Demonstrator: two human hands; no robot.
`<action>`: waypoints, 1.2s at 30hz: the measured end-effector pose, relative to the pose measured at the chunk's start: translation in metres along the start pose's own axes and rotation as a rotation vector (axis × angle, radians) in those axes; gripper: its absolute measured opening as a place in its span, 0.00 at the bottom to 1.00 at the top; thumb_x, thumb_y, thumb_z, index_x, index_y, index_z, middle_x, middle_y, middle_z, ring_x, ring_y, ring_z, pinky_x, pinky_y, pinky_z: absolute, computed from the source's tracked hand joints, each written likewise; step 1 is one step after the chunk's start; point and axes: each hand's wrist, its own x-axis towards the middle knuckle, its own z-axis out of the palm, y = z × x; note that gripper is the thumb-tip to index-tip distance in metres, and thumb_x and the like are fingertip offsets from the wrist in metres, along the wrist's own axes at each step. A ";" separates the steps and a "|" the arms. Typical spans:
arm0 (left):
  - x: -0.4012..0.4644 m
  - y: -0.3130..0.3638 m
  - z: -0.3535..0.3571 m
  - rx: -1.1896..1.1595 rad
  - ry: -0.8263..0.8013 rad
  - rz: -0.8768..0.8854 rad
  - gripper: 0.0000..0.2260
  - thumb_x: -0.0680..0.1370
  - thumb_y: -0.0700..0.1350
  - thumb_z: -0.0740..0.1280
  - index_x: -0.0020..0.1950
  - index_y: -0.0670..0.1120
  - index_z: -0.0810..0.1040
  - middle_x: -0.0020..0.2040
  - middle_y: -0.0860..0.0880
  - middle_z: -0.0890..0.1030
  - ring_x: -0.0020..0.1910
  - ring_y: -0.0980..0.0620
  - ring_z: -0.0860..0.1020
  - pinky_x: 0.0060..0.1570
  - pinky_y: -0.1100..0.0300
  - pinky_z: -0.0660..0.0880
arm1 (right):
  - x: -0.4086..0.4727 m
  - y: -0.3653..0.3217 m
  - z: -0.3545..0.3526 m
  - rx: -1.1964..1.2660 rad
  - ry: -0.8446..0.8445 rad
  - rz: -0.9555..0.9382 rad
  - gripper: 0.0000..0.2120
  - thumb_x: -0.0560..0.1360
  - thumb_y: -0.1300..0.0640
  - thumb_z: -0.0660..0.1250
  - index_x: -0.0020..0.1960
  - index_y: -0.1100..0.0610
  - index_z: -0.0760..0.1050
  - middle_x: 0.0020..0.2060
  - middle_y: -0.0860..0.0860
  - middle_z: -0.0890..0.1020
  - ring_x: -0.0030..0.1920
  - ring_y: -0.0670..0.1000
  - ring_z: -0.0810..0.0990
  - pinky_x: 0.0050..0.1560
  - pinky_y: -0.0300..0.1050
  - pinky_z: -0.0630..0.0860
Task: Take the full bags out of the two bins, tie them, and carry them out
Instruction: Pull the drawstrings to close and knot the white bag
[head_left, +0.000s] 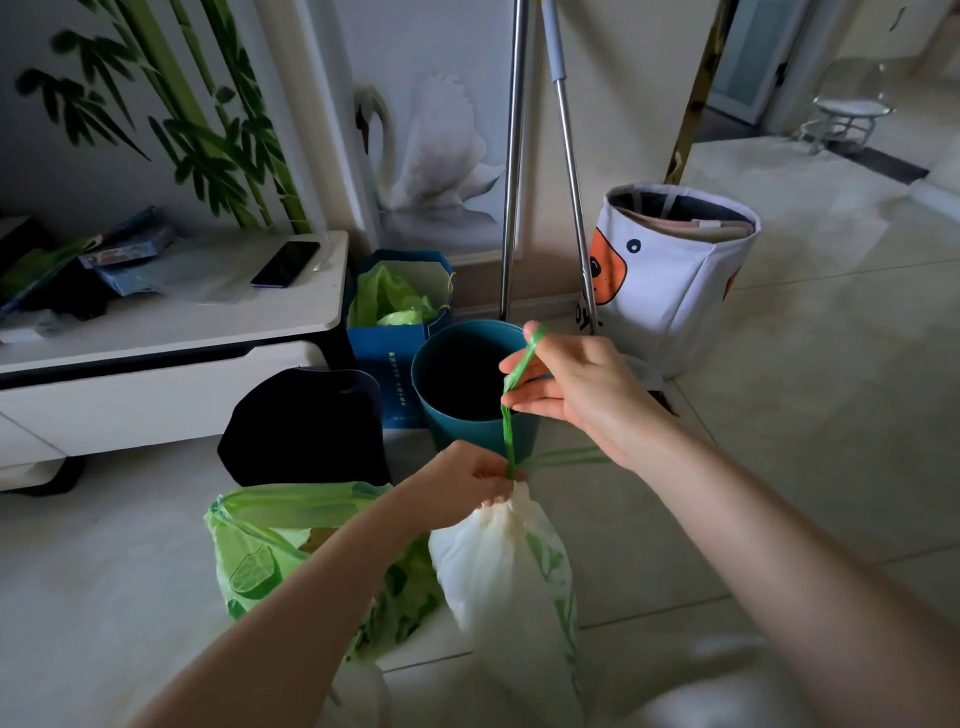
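A white rubbish bag (511, 582) with green print hangs low in the middle, its neck gathered tight. My left hand (460, 486) pinches that neck. My right hand (582, 387) holds the bag's green drawstring (511, 415), stretched taut upward, looped around the fingers. A green bag (260, 545) with a lime print sits on the floor to the left, its mouth open. Behind them stand a teal bin (447, 421) and a black bin (306, 426), both without bags.
A blue paper bag (387, 358) holding green plastic stands behind the bins. A white fabric basket (670, 275) is at right, two mop handles (511, 156) lean on the wall, and a white low cabinet (171, 358) with a phone (285, 264) is at left.
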 end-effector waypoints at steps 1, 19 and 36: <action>0.000 -0.001 0.001 0.010 -0.035 0.007 0.10 0.76 0.41 0.66 0.54 0.45 0.83 0.37 0.50 0.80 0.37 0.55 0.75 0.47 0.55 0.77 | 0.001 0.002 0.001 0.005 -0.002 -0.002 0.17 0.78 0.51 0.63 0.46 0.65 0.80 0.40 0.60 0.84 0.42 0.60 0.85 0.51 0.51 0.82; 0.001 -0.026 -0.019 -0.423 -0.105 -0.167 0.10 0.79 0.45 0.64 0.49 0.43 0.83 0.44 0.43 0.84 0.37 0.54 0.77 0.43 0.60 0.75 | 0.027 0.060 -0.019 -0.929 -0.399 -0.017 0.06 0.76 0.57 0.65 0.47 0.54 0.81 0.27 0.46 0.79 0.27 0.41 0.77 0.33 0.40 0.74; -0.006 -0.035 -0.025 -0.590 -0.111 -0.176 0.07 0.77 0.40 0.67 0.43 0.48 0.85 0.41 0.48 0.85 0.40 0.53 0.79 0.47 0.59 0.75 | 0.037 0.086 -0.002 -0.732 -0.483 0.082 0.14 0.73 0.65 0.66 0.57 0.55 0.79 0.44 0.49 0.83 0.41 0.46 0.80 0.39 0.40 0.78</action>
